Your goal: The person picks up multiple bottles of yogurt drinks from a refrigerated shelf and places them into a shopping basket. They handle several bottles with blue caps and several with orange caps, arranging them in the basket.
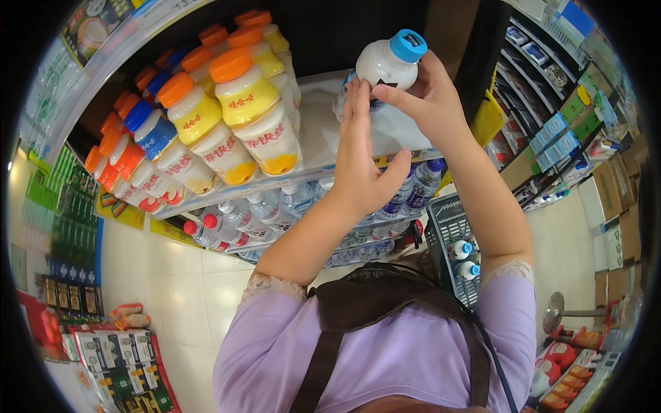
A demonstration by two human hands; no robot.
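A white plastic bottle with a light blue cap (pixel 388 62) is between my two hands, tilted over the upper shelf (pixel 315 124). My right hand (pixel 436 100) grips it from the right, its thumb across the front below the neck. The straight fingers of my left hand (pixel 364 155) lie against the bottle's left side, the thumb held away from it. The bottle's lower part is mostly hidden behind my fingers. Left of my hands stand rows of yogurt-drink bottles (pixel 258 113) with orange caps, and a few have blue caps.
Water bottles (pixel 273 209) fill the lower shelves. A grey plastic basket (pixel 439 219) beside the shelf holds white blue-capped bottles (pixel 461 250). A yellow tag (pixel 488 118) hangs at the shelf's right end. Boxed goods (pixel 121 356) stand at lower left, cardboard boxes (pixel 607 191) at right.
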